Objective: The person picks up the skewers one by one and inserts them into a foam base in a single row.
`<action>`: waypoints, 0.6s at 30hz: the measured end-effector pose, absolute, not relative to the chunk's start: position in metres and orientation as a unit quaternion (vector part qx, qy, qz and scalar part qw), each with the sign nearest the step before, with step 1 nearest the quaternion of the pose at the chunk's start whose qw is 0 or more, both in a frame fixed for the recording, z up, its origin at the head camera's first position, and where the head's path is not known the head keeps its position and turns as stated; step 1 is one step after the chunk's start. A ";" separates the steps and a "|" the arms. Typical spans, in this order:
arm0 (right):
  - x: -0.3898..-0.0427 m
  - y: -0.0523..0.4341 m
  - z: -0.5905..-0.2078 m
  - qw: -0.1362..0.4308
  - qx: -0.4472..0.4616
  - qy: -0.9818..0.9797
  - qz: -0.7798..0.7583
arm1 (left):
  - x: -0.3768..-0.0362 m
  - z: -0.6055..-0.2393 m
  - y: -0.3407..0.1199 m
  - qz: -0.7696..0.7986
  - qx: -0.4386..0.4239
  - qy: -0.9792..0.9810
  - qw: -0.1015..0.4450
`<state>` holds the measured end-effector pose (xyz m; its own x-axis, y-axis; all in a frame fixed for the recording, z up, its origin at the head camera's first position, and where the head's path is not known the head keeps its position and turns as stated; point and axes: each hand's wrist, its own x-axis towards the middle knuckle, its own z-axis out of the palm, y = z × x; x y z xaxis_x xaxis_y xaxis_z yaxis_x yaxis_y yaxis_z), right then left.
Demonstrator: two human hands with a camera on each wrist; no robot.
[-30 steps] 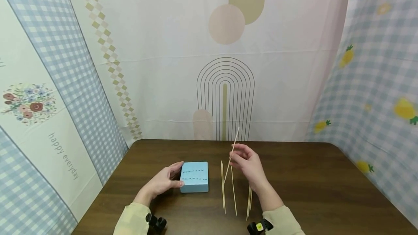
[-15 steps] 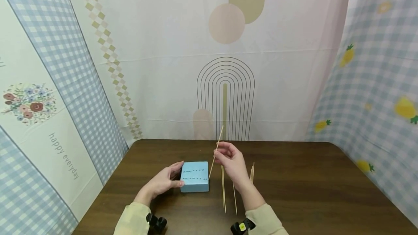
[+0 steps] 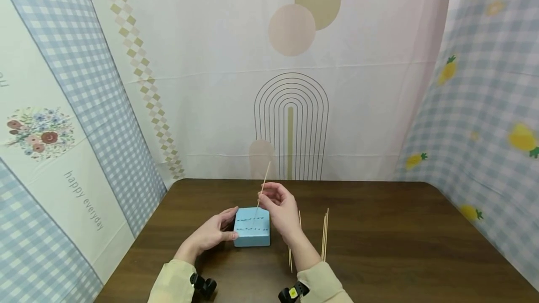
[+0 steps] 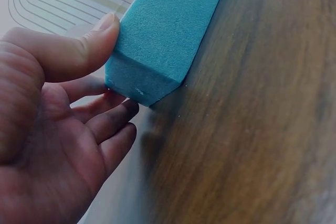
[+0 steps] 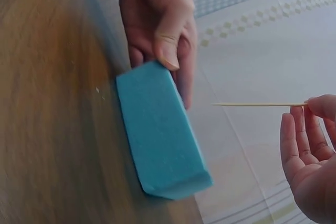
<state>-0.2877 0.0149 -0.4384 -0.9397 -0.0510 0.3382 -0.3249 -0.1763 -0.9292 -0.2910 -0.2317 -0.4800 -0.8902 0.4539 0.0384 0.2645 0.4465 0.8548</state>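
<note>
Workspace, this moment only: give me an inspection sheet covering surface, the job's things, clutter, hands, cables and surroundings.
Surface: dark wooden table, bare where it shows.
Job's things: blue foam block lying flat, rows of small dark marks on top; one skewer held tilted above it; spare skewers lying on the table to the right of the block.
Clutter: nothing seen.
Hands: left hand holds the block's left end, thumb on top; right hand pinches the skewer over the block.
Cables: nothing seen; small black wrist devices at the frame bottom.
Surroundings: patterned cloth backdrops on three sides.
</note>
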 end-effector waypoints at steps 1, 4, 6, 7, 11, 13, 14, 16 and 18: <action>-0.288 0.012 -0.439 0.091 0.150 -0.636 0.751 | -0.291 -0.479 -0.232 0.481 0.217 0.844 0.098; -0.287 0.005 -0.441 0.094 0.157 -0.638 0.748 | -0.290 -0.478 -0.232 0.485 0.223 0.840 0.098; -0.286 0.001 -0.441 0.096 0.161 -0.639 0.746 | -0.290 -0.478 -0.232 0.487 0.222 0.839 0.100; -0.286 -0.002 -0.441 0.098 0.161 -0.640 0.745 | -0.290 -0.478 -0.232 0.488 0.223 0.838 0.101; -0.284 -0.011 -0.442 0.108 0.168 -0.649 0.735 | -0.292 -0.479 -0.233 0.490 0.228 0.835 0.102; -0.285 -0.016 -0.443 0.113 0.173 -0.654 0.727 | -0.293 -0.479 -0.234 0.491 0.231 0.834 0.102; -0.285 -0.018 -0.444 0.115 0.177 -0.657 0.724 | -0.293 -0.479 -0.234 0.491 0.233 0.833 0.101; -0.285 -0.021 -0.445 0.118 0.182 -0.663 0.717 | -0.293 -0.479 -0.234 0.491 0.235 0.833 0.101; -0.285 -0.023 -0.446 0.119 0.185 -0.667 0.711 | -0.294 -0.480 -0.234 0.493 0.237 0.831 0.101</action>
<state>-0.2850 -0.0229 -0.4457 -0.9028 -0.0774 0.4230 -0.4173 -0.0804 -0.9052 -0.2936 -0.2340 -0.4803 -0.8677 0.4927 0.0659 0.2937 0.4012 0.8676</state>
